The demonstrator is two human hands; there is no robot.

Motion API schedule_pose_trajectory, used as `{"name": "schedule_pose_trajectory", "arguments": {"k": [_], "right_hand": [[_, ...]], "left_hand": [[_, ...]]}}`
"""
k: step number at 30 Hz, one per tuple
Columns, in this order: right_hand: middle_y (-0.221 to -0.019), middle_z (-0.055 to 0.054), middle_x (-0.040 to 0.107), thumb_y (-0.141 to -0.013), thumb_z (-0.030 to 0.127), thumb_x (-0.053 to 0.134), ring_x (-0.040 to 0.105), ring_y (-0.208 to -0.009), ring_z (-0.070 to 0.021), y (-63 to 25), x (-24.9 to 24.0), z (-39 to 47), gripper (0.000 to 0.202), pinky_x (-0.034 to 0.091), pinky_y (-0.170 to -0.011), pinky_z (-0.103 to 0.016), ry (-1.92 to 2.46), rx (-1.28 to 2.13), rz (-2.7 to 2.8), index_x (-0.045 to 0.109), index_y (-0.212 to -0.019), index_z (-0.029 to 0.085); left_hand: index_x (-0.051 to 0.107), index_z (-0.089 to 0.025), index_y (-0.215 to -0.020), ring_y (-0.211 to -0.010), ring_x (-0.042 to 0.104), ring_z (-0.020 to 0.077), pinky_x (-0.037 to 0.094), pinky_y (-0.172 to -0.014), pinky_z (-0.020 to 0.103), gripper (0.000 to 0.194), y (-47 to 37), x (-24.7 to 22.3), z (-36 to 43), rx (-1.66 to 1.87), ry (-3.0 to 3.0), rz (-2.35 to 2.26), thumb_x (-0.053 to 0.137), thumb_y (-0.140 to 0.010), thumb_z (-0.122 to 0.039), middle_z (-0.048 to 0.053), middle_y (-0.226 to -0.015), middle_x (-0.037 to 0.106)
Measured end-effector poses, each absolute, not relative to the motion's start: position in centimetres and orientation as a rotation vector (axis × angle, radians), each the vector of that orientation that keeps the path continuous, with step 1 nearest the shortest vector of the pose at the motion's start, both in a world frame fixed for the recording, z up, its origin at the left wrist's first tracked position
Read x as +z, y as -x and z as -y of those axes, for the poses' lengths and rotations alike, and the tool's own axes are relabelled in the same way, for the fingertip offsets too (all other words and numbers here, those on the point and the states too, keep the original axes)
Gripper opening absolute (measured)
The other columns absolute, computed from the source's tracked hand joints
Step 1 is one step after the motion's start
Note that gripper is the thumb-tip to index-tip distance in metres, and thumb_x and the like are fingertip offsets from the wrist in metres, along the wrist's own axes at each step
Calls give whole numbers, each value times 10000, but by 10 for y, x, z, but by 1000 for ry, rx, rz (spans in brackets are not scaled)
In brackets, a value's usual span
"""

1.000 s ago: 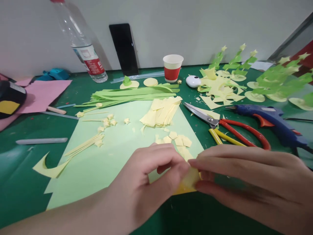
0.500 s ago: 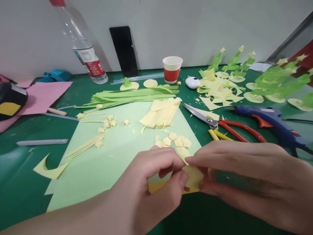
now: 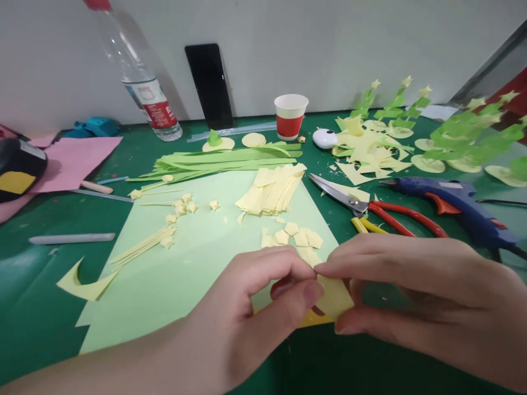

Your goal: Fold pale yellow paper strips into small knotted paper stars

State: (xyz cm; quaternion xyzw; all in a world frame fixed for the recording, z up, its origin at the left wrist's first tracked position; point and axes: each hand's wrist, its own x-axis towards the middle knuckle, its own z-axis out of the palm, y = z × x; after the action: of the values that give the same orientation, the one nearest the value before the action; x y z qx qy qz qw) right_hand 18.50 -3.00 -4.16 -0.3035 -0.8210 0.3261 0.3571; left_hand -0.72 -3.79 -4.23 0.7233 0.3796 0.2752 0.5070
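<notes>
Over the right front part of the light green paper sheet, my left hand pinches a pale yellow paper strip between thumb and fingers. My right hand is closed around the other side of that strip, its forefinger meeting the left fingertips and its thumb at the lower edge. Just beyond the hands lie several small folded paper pentagons. Behind them is a stack of pale yellow strips. To the left on the sheet are little paper stars, and thin paper sticks with stars at their ends.
Scissors and a blue glue gun lie right, near paper scraps and standing paper plants. Green strips, a paper cup, a phone and a bottle are at the back.
The yellow strip has shifted slightly right and more of it shows between my hands. My left thumb has slid a little right and up; the right thumb shows more clearly below.
</notes>
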Motion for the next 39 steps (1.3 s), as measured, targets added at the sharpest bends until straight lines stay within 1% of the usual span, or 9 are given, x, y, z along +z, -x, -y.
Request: {"name": "schedule_pose_trajectory", "arguments": {"k": [3,7,12,16,20,24,30,33,39], "right_hand": [[-731,22,677,-774,274,665,633,-564,-100,-188,-47,33,130,539,-510,-134,831,753,2100,645,-899,244],[-729,18,692,-827,297,601,629,-530,-92,-191,-45,31,106,547,-502,-121,842,647,2130,630,-913,243],[-818,4,703,-858,276,555,668,-629,-99,-196,-41,33,118,558,-617,-115,877,423,2222,656,-917,263],[-730,-15,684,-846,421,532,685,-665,-164,-202,-48,44,191,579,-533,-192,1056,479,2177,672,-910,308],[-717,-22,675,-849,456,512,685,-690,-175,-202,-56,52,222,580,-516,-199,1062,486,2191,668,-918,314],[-742,-16,678,-874,420,482,684,-697,-168,-196,-54,49,204,581,-521,-200,993,408,2225,649,-944,326],[-799,25,701,-909,210,447,671,-652,-106,-193,-48,42,174,559,-525,-156,732,142,2224,582,-1003,266],[-817,29,705,-895,218,496,670,-673,-90,-194,-49,42,132,554,-529,-118,732,46,2214,584,-992,236],[-803,9,680,-936,228,404,655,-582,-112,-192,-47,40,162,536,-482,-207,713,314,2296,549,-1007,220]], "left_hand": [[470,-209,-708,-582,475,67,395,-507,135,231,7,-41,37,691,-1840,-911,380,-913,-152,-56,-666,506],[484,-179,-804,-650,520,102,408,-613,225,92,8,-37,33,786,-2269,-860,466,-871,-119,-23,-721,583],[471,-185,-866,-639,519,89,346,-648,260,43,12,-38,31,777,-2609,-893,473,-901,-161,-50,-760,611],[480,-199,-806,-570,471,88,309,-653,284,129,15,-40,32,736,-2683,-912,428,-898,-125,-66,-706,597],[466,-209,-802,-533,433,90,290,-645,295,171,14,-37,33,621,-2724,-922,385,-902,-96,-78,-642,560],[456,-221,-810,-567,461,102,295,-659,304,198,14,-34,37,573,-2753,-951,346,-925,-103,-72,-649,569],[489,-229,-803,-563,468,101,310,-653,301,263,15,-36,38,616,-2691,-962,303,-935,-98,-69,-622,559],[507,-213,-772,-558,455,89,315,-640,283,270,15,-36,35,670,-2712,-858,316,-929,-103,-74,-587,524],[489,-203,-714,-550,457,89,317,-655,273,313,15,-37,30,668,-2700,-773,299,-933,-83,-74,-530,451]]}}
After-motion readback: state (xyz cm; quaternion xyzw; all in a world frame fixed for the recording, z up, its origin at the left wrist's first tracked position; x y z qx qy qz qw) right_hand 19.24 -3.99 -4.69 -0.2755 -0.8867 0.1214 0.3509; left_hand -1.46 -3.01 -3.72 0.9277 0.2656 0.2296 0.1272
